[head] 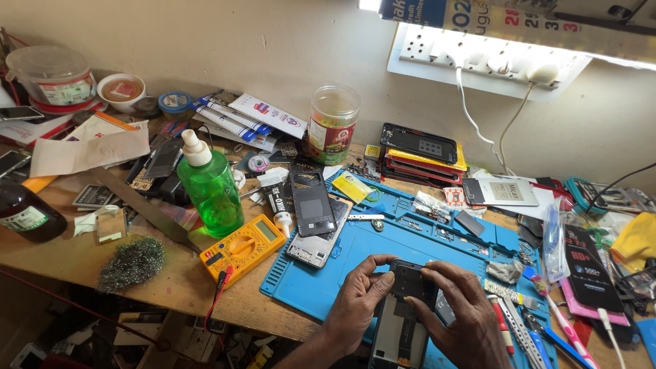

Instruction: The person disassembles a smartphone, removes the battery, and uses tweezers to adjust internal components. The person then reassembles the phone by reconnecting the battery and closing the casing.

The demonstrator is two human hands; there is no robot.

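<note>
Both the left hand (361,301) and right hand (459,311) pinch a flat, opened black phone (403,314) above the ridged blue rubber mat (321,273).

A: How much of the opened phone (403,321) is visible?

B: Only a part. Its lower end is cut off by the bottom edge, and both hands cover its sides. The left hand (359,301) hides the left rim, and the fingers (447,273) of the right hand (465,318) lie over the top corner.

A: And the small parts on the blue mat (342,273)?

B: They are too small to tell. Also the wall calendar (506,17) is cut off at the top edge, and the dark brown bottle (27,215) at the left edge.
</note>
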